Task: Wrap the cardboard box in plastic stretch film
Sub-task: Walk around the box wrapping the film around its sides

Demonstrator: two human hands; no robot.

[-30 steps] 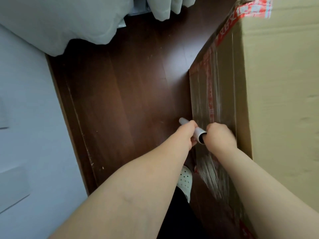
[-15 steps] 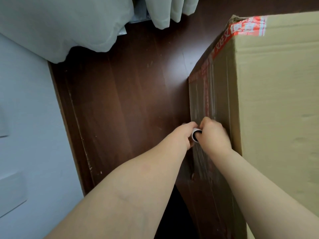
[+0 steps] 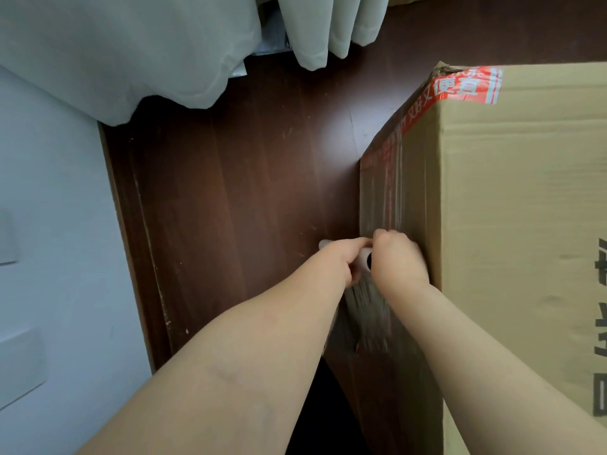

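A tall cardboard box (image 3: 512,198) with red printed tape at its top corner stands on the dark wood floor at the right. Clear stretch film (image 3: 377,205) clings in streaks to its left side. A slim film roll (image 3: 364,265) with a pale core lies between my hands, low against that side. My left hand (image 3: 338,261) grips the roll's left part. My right hand (image 3: 395,257) curls round its right end, knuckles close to the box; most of the roll is hidden by my fingers.
A pale wall (image 3: 49,257) runs along the left, with a dark skirting strip (image 3: 131,257) at its foot. Light curtains (image 3: 147,50) hang down to the floor at the top. Bare floor (image 3: 246,192) lies between wall and box.
Both hands have carried the roll a little further along the box's left side, away from me. The view has tipped up, showing more of the box top.
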